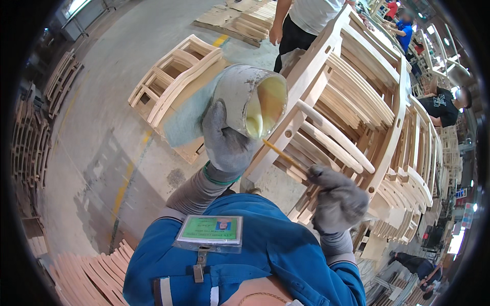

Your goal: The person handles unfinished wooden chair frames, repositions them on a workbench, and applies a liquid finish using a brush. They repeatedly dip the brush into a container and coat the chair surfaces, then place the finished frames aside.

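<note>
While the scene is viewed from above the wearer's chest, a grey container (250, 99) coated with dried residue is seen held up at the centre of the picture, tilted so that its open mouth faces right and its pale yellowish contents are exposed. The container is gripped around its lower wall by the left hand (224, 140), which is covered by a grey knitted glove with a green cuff; the fingers are closed about the vessel. A thin wooden stick (283, 155) is held in the gloved right hand (337, 201), whose fingers are closed upon its near end; the far tip of the stick is directed toward the lower rim of the container and lies just beside it, though contact cannot be told. Immediately to the right, a row of unfinished pale wooden chair frames (357, 102) is stacked, with a dowel (332, 135) projecting from the nearest frame just beyond the stick. To the far left of the container, another wooden frame (171, 76) is laid on the concrete floor (97, 153), and curved wooden parts (87, 273) are piled at the near left. A blue work jacket (265, 255) bearing a green badge (212, 232) fills the near edge. Another person's legs and white shirt (311, 15) are visible at the far side.
</note>
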